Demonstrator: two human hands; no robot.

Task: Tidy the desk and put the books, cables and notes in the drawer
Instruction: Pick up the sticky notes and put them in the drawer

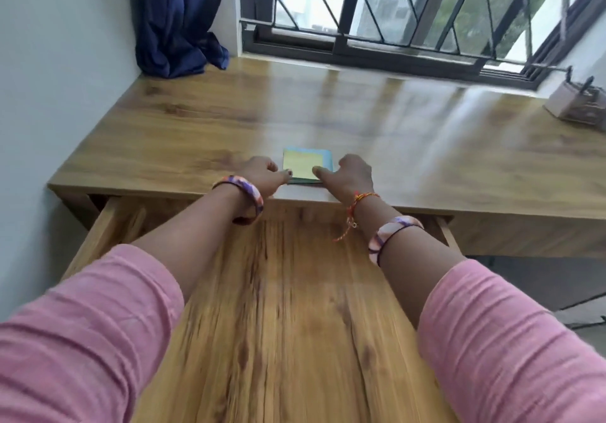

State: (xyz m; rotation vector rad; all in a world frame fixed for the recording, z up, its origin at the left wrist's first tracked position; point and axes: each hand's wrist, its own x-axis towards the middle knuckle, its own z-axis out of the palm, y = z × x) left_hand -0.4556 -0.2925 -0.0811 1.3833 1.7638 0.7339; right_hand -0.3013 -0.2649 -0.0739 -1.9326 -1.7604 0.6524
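A small stack of sticky notes [305, 163], yellow on top of blue and green sheets, lies on the wooden desk [196, 127] close to its front edge. My left hand [262, 173] grips the stack's left side with curled fingers, the thumb at its near left corner. My right hand [351, 173] grips the right side, its thumb on the yellow sheet. Below the desk edge a wide wooden drawer [278, 308] stands pulled out, and its visible inside shows only bare wood. Both forearms reach over the drawer.
A blue curtain [177, 19] hangs at the back left corner beside the wall. A barred window [410, 6] runs along the desk's far edge. A white box with cables [577, 104] sits at the far right of the desk.
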